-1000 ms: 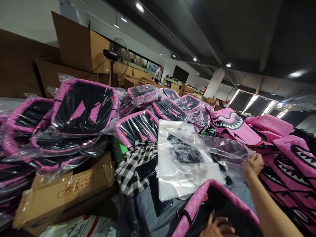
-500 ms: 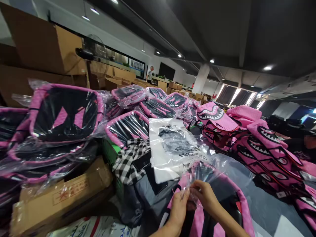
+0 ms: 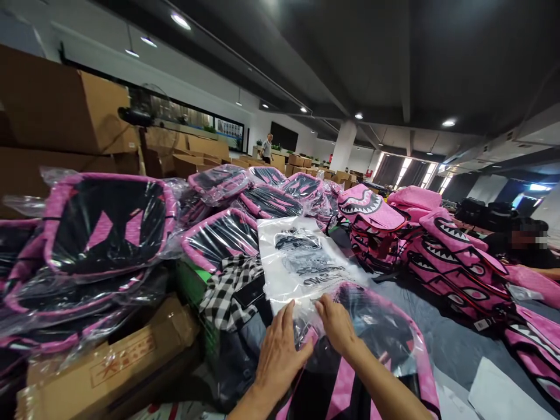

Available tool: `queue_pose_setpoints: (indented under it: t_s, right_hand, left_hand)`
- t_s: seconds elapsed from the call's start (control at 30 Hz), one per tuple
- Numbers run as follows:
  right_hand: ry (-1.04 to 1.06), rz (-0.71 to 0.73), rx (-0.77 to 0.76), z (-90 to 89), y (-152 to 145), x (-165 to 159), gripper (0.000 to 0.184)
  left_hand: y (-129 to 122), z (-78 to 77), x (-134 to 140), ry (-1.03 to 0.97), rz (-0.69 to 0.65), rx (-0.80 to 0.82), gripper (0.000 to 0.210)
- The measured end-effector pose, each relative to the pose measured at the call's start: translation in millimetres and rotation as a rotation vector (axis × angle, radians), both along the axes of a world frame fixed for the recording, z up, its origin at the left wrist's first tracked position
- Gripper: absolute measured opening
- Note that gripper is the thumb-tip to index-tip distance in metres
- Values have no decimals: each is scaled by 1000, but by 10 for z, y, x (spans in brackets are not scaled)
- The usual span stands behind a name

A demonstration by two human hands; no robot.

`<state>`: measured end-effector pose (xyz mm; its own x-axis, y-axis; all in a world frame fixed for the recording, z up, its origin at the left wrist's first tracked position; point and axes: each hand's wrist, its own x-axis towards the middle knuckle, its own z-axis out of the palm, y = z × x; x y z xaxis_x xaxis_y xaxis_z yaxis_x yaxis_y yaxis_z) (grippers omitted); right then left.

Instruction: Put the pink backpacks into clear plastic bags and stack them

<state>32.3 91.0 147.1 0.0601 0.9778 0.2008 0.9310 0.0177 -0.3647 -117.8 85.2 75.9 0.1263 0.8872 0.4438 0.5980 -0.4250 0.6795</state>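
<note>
A pink and black backpack [image 3: 343, 388] lies in front of me, its upper part covered by a clear plastic bag [image 3: 371, 321]. My right hand [image 3: 336, 321] pinches the gathered edge of that bag at the backpack's top left corner. Beside it my left hand [image 3: 280, 350] has its fingers stretched out and spread over the bag's edge; I cannot tell how firmly it touches the plastic. Just beyond both hands is a stack of printed plastic bags [image 3: 306, 256], white-looking with black print. A dark phone [image 3: 249, 291] rests on black-and-white checked cloth [image 3: 221, 294] to the left.
Bagged backpacks [image 3: 109, 224] are piled left and ahead. Unbagged pink backpacks with shark mouths [image 3: 455, 268] fill the right side. A long cardboard box [image 3: 122, 356] lies lower left, near a green crate [image 3: 195, 286]. A fan [image 3: 140, 116] and a person [image 3: 266, 149] are farther back.
Both hands were together pinching the plastic; now they are apart, the left with fingers spread. The plastic covers more of the backpack's lower part. The view has tilted and shifted slightly right.
</note>
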Motion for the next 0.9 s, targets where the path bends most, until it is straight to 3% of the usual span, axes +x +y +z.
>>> queue_pose_setpoints:
  t_s: [0.07, 0.13, 0.2, 0.3, 0.4, 0.53, 0.6, 0.67, 0.73, 0.8, 0.9]
  right_hand:
    - [-27, 143, 53, -30, -101, -103, 17]
    - [-91, 231, 114, -80, -224, -89, 33]
    - [-216, 171, 159, -150, -359, 75, 38]
    - [-357, -88, 235, -261, -557, 525, 25]
    - [-126, -299, 354, -297, -685, 996, 17]
    - [414, -391, 464, -175, -751, 1403, 41]
    - [388, -467, 538, -84, -833, 1563, 42]
    - [197, -580, 608, -17, -978, 1743, 32]
    - [119, -652, 588, 1, -1147, 1939, 18]
    - [318, -666, 493, -27, -1269, 2116, 8]
    - [671, -624, 395, -66, -1240, 2306, 14]
  left_hand:
    - [41, 73, 1, 4, -7, 120, 62]
    - [105, 109, -5, 32, -25, 161, 39]
    - [171, 92, -49, 21, 10, 178, 31]
    - [197, -24, -149, -119, 30, 210, 39]
    - [78, -212, -176, -183, -53, 258, 40]
    - [-140, -553, -138, -88, -312, 472, 39]
    - [-158, -723, -214, -35, -370, 500, 41]
    - [-86, -829, -377, -12, -313, 409, 41]
    - [54, -830, -549, -41, -196, 230, 37]
    - [227, -719, -620, -143, -115, -3, 27]
    - [512, -414, -407, -452, -88, -571, 5]
